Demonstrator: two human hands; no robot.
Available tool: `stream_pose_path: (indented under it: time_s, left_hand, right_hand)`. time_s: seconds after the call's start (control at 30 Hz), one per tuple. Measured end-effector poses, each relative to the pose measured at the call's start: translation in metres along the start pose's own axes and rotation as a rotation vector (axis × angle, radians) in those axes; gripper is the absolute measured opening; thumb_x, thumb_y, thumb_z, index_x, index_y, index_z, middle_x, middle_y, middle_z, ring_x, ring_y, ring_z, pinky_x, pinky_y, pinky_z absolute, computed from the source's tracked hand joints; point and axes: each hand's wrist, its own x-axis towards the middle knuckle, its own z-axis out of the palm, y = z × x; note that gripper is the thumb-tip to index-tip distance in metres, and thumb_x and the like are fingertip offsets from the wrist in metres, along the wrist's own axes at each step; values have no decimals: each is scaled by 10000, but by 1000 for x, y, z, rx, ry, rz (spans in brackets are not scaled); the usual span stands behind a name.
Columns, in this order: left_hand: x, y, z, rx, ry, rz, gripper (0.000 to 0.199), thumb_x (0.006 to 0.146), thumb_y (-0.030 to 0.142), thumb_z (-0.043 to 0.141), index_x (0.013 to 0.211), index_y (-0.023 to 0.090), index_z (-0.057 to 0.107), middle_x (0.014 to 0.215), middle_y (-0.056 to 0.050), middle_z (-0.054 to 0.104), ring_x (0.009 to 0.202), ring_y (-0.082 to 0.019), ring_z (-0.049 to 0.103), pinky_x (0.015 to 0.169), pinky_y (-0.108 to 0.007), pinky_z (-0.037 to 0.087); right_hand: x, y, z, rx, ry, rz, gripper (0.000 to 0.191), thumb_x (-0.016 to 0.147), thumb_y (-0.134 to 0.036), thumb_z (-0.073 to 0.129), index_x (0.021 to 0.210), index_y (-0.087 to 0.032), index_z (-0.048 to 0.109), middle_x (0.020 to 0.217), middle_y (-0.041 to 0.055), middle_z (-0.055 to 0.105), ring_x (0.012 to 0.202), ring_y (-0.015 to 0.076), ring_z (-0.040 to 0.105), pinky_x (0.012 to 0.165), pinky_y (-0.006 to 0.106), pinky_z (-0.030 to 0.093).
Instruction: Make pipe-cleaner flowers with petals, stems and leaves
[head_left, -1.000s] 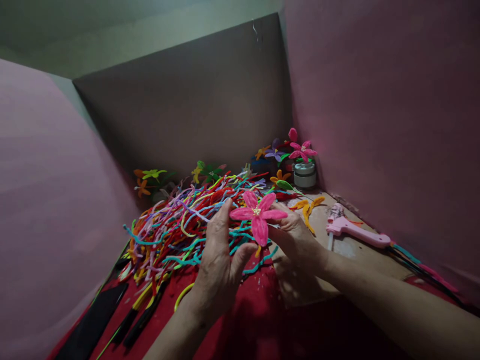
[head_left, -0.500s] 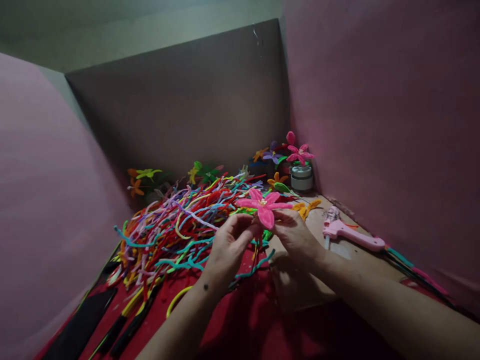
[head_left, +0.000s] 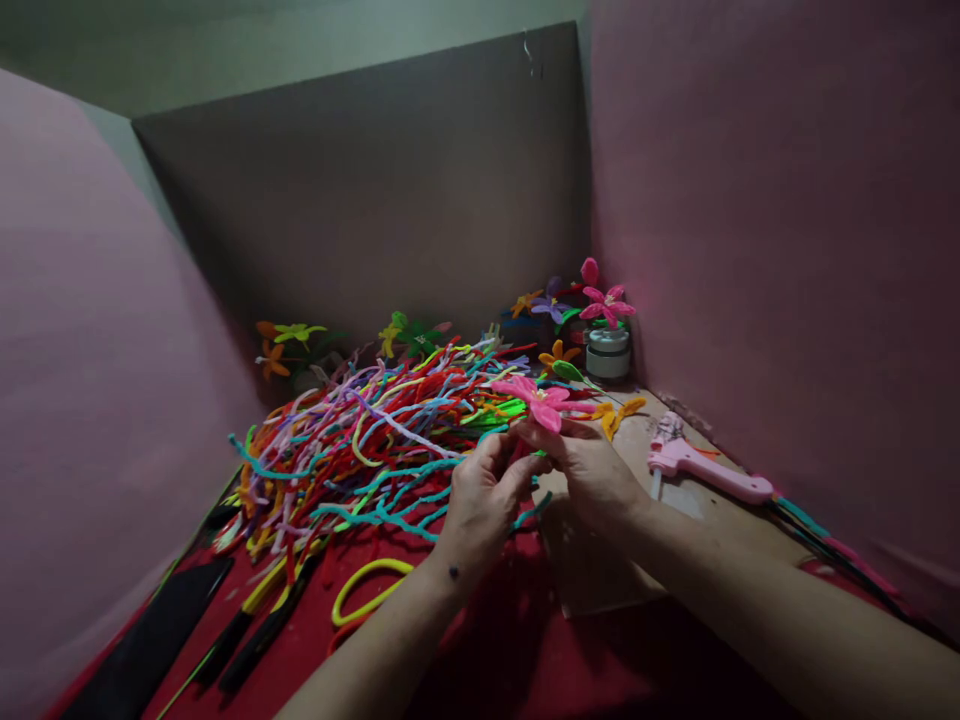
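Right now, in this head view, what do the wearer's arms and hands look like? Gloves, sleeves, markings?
Left hand and right hand: no gloves or rings visible. Both forearms bare, no sleeves in frame. Small, dark, round spot near the left wrist.

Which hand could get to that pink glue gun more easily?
Probably the right hand: it is nearer the pink glue gun, which lies off to its right. The left hand is farther away, with the right in between. Both are at the nearer pink flower, though.
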Motion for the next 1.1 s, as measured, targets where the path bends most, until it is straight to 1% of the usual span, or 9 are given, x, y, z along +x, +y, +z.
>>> stream_pose_path:
  time_s: [0.13,0.23,0.33,0.43,0.63,0.73,0.83,0.97,1.1]
  left_hand:
    - [-1,-15,-5,579,137,310,185,873,260,411,799,177,559,654,-3,554,572,-111,498,563,-224,362]
    - [-1,-21,-6,973,160,471,230,890,200,346,823,160,563,694,-57,589,632,-153,548,575,-247,361]
    - [-1,-21,-5,1174,141,541,218,885,188,354,884,136,566,701,-82,598,643,-179,565,559,-261,356]
    - [1,-22,-6,1209,96,552,198,860,128,361,874,132,559,698,-79,598,633,-180,563,547,-260,349]
    - [7,-29,-11,885,71,439,198,863,140,343,823,169,534,678,-27,564,560,-126,485,549,-235,344]
    - [10,-26,-14,623,59,310,187,851,182,391,708,176,511,590,18,479,528,-99,422,540,-219,327]
    - [10,-18,-19,277,5,131,231,835,276,445,641,163,503,551,37,425,494,-75,368,481,-197,303]
    - [8,-11,-25,-166,-110,-145,247,794,383,516,748,145,562,459,84,323,365,-38,254,364,-172,214]
    - [6,-14,-29,-495,-242,-244,242,760,376,585,839,148,569,435,108,292,319,-20,223,329,-148,233]
  right_hand:
    - [-1,0,3,-74,60,-49,239,570,-388,745,660,-171,703,602,6,611,524,98,401,478,252,286]
    - [-1,1,4,-87,86,-27,310,544,-415,752,739,-178,709,625,12,621,560,122,451,491,260,312]
    - [-2,5,3,-74,95,28,361,553,-438,741,796,-174,705,650,21,634,611,150,503,510,267,344]
    - [-1,8,3,-71,77,38,365,577,-443,728,818,-170,699,662,22,641,630,157,522,537,275,375]
    - [1,11,5,-80,23,41,292,608,-407,722,774,-168,705,673,22,643,630,153,516,568,284,404]
    - [0,11,4,-76,23,55,261,594,-375,738,753,-171,709,682,12,638,575,121,469,535,260,389]
    - [1,13,0,-104,-48,102,249,624,-354,718,796,-174,712,712,11,638,555,101,449,520,239,379]
    - [5,20,-7,-121,-164,84,220,701,-340,653,852,-188,705,759,24,650,667,141,531,597,258,424]
    - [11,27,-13,-83,-234,101,175,706,-314,664,843,-213,705,751,21,655,714,153,560,668,277,438]
